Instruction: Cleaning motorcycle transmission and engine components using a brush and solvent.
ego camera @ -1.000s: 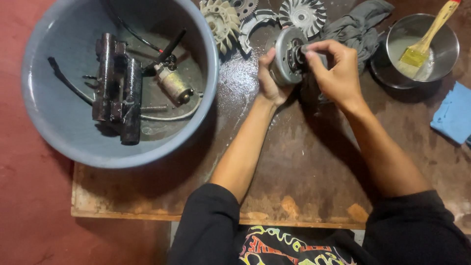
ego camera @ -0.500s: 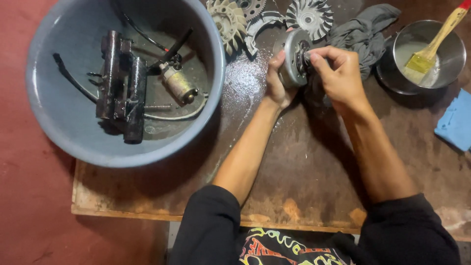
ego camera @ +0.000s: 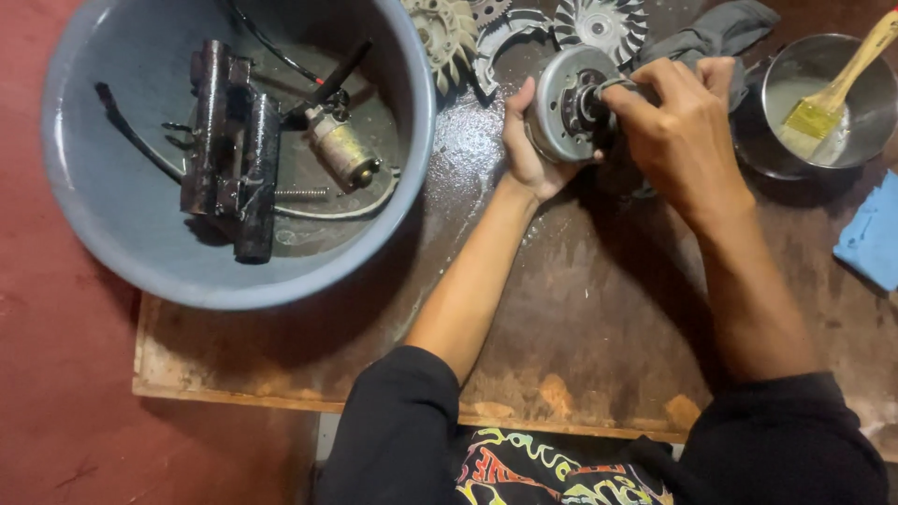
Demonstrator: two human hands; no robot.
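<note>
From above the bench: the left hand [ego camera: 526, 150] cups a round grey metal rotor [ego camera: 564, 114], thumb up along its near rim and fingers wrapped behind it, holding it on edge just above the wet wooden board [ego camera: 580, 355]. The right hand [ego camera: 683, 140] closes in from the other side, fingertips [ego camera: 625, 95] pinched on the dark hub at the rotor's centre. Both hands are clenched on the same part, so neither is free.

That rotor looks solid and heavy for its size, rigid cast metal, and likely slick: the board around it shines with liquid. I'd judge the outer rim the safe place to grip, as the left hand does, with the hub taking only a light pinch.

It sits between the two palms, rim against the left fingers, hub under the right fingertips.

Just beyond lie pale finned fan wheels [ego camera: 601, 24] and a grey rag [ego camera: 716, 33]. To the right stands a steel bowl [ego camera: 865, 140] with a paintbrush [ego camera: 828, 103] in it, and a blue cloth [ego camera: 870, 238]. To the left, a big grey basin [ego camera: 103, 234] holds a blackened engine part [ego camera: 229, 150] and a small cylindrical motor [ego camera: 341, 150].
</note>
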